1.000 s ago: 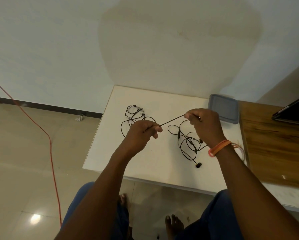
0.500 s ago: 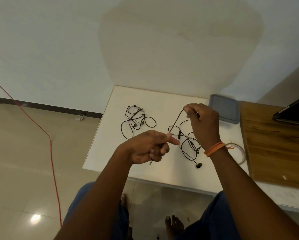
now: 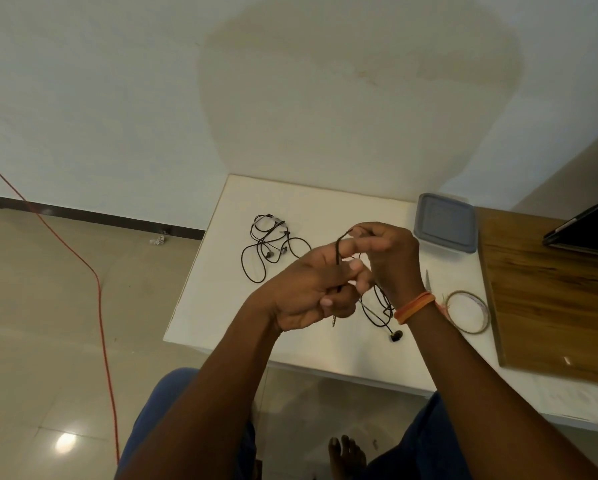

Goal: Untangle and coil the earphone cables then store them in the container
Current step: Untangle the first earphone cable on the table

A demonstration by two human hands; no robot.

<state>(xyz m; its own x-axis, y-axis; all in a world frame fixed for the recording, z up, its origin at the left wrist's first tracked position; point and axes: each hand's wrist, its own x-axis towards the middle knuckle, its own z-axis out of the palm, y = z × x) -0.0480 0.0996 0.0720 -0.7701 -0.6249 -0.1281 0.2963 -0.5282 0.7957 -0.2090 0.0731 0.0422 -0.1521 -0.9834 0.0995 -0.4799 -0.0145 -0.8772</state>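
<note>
Where white table (image 3: 221,306) meets wall, tiled floor (image 3: 31,341), red cord (image 3: 96,289)

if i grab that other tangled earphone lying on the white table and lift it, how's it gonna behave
The tangled earphone would probably go limp: its thin cable lies in loose, irregular loops on the white table. It looks light, so a small grip should do. The crossing loops may snag, and the earbuds would likely dangle and swing.

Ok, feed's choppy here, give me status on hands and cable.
Both hands on the earphone cable: left hand holds, right hand pinches. Second earphone tangle untouched. Container lidded.
</note>
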